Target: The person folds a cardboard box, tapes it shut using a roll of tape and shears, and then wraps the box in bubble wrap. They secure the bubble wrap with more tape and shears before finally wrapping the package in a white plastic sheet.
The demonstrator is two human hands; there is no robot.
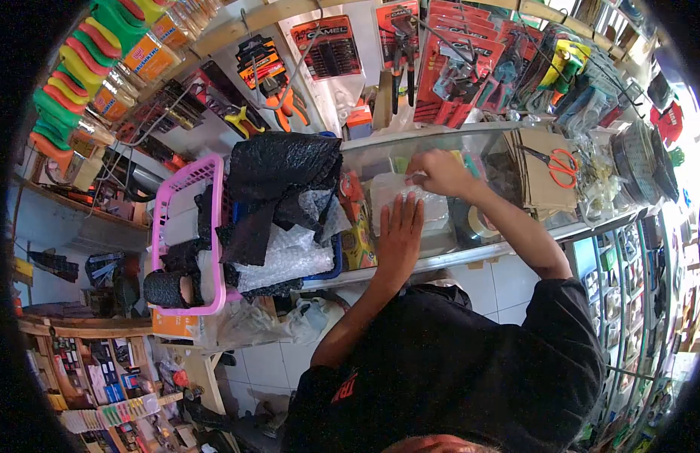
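A flat packet in clear, whitish wrap (433, 215) lies on the glass counter in front of me. My left hand (400, 235) rests flat on its near left part, fingers stretched out. At the packet's far edge is my right hand (443, 174), its fingers bent and the tips pinched together. What sits between those fingertips is too small to make out. A roll of tape (482, 223) lies right of the packet, under my right forearm.
Left stands a pink basket (220, 226) beside black plastic wrap (282, 166) and bubble wrap (289, 257). Orange-handled scissors (563, 167) lie on brown cardboard (542, 192) at right. Packaged tools, such as a red Camel pack (326, 47), hang above the glass counter (365, 155).
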